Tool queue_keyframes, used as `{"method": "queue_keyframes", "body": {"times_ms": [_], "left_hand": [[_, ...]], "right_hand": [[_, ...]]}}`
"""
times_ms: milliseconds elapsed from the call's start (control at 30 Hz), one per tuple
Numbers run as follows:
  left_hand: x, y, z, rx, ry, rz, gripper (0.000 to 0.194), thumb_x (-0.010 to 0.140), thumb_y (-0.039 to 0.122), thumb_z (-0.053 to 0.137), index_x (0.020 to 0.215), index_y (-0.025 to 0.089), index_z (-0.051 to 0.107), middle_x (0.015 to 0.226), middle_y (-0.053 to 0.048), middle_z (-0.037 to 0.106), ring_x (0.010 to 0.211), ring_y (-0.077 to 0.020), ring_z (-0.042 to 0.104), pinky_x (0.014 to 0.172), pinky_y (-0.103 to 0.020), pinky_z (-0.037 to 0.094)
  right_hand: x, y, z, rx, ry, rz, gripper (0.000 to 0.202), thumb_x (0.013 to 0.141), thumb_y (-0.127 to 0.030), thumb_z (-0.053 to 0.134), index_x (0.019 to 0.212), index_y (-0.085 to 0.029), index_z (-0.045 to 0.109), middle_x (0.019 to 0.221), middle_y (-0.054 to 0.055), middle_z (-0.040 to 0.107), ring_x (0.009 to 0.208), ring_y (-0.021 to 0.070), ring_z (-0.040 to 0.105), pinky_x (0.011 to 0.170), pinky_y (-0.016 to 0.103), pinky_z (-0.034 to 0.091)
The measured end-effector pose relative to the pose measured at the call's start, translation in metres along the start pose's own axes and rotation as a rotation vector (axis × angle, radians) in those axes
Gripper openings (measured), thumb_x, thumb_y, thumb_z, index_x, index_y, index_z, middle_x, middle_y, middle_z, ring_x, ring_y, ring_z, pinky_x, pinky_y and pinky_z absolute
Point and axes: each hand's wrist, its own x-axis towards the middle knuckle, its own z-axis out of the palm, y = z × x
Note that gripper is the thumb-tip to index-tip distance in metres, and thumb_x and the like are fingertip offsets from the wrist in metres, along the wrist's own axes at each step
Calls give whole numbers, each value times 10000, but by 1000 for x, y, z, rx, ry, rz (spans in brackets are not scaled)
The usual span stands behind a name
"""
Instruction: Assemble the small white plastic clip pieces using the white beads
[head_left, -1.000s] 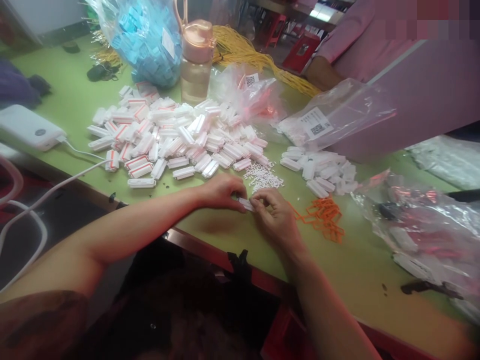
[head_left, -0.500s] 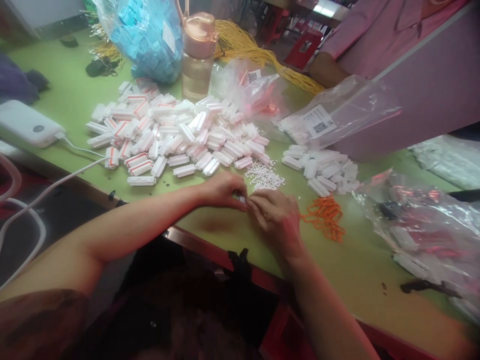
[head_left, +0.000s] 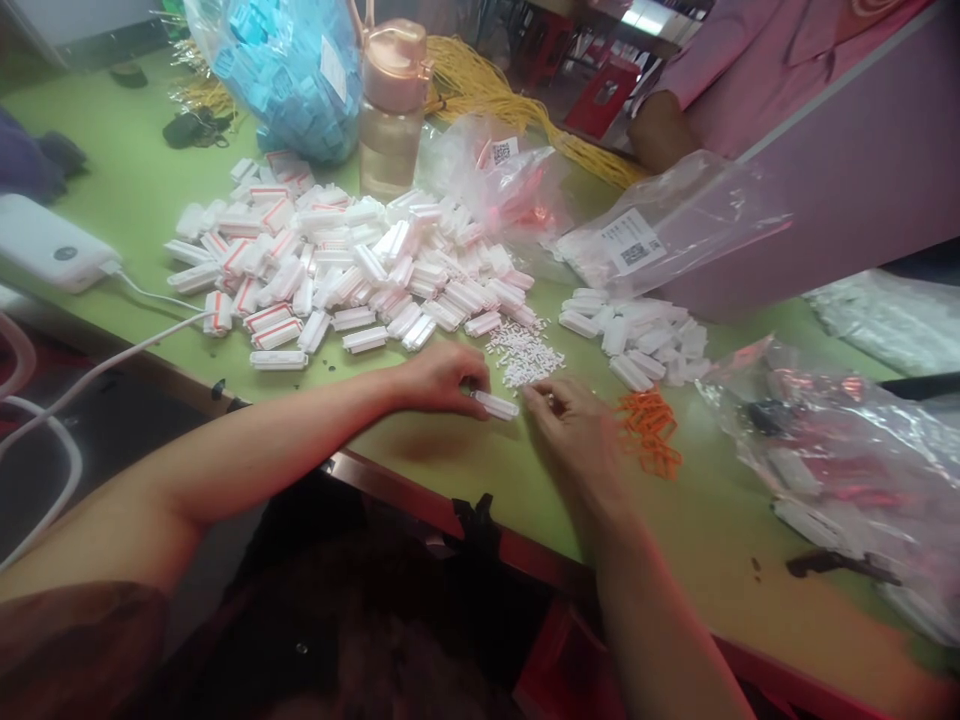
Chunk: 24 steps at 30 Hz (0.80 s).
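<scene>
My left hand (head_left: 444,378) pinches one end of a white rectangular plastic piece (head_left: 495,405), whose other end sticks out to the right above the table. My right hand (head_left: 574,420) is just right of that piece and apart from it. Its fingers are curled and drawn together at the near edge of a heap of tiny white pins (head_left: 523,352); whether they hold a pin is too small to tell. Orange rectangular frames (head_left: 649,430) lie in a small pile to the right of my right hand. Clear white plastic covers (head_left: 637,335) are heaped behind those.
A big spread of white plastic pieces (head_left: 330,260), some orange-striped, covers the table's middle. Behind it stand a bottle (head_left: 391,110) and a bag of blue parts (head_left: 292,80). Plastic bags (head_left: 847,460) lie at right. A white power bank (head_left: 52,245) trails a cable. A person in pink (head_left: 780,80) sits opposite.
My right hand has moved away from the white plastic piece, to the right, toward the pins. More of the piece now shows in my left hand, which stays nearly in place.
</scene>
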Motion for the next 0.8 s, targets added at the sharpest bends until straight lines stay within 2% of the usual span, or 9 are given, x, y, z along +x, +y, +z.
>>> {"method": "queue_keyframes", "body": {"times_ms": [233,333,467,633,800], "left_hand": [[0,0,0,5,1,17,300,704,400,771,827,128,744,775,-50,660,712,-135,575,652,-235,396],[1,0,0,12,-1,9,293,697,394,775,819,129,742,773,-44,657,700,-126,567,645,-230,390],[1,-1,1,16,3,10,289,686,389,781,811,132,742,750,-37,653,668,-115,548,629,-226,379],[2,-2,4,14,31,28,291,690,405,772,787,133,741,718,-32,645,649,-110,544,613,-224,365],[2,-1,4,26,32,16,308,680,417,776,774,125,740,704,-30,633,639,-109,538,603,-223,359]], "right_hand": [[1,4,8,-54,-78,-38,198,891,-364,547,799,-224,653,872,43,660,753,177,554,675,322,349],[2,1,5,73,-47,-59,180,886,-347,549,778,-217,610,842,36,642,729,171,546,663,316,379],[2,-11,2,220,-40,-202,182,902,-358,535,784,-229,586,818,34,634,725,174,554,665,322,419],[0,-16,12,126,-10,-324,199,933,-350,513,800,-232,601,832,39,652,759,177,578,684,328,402],[0,-17,18,-49,94,-449,173,943,-301,526,835,-219,634,830,39,676,776,172,588,696,325,356]]}}
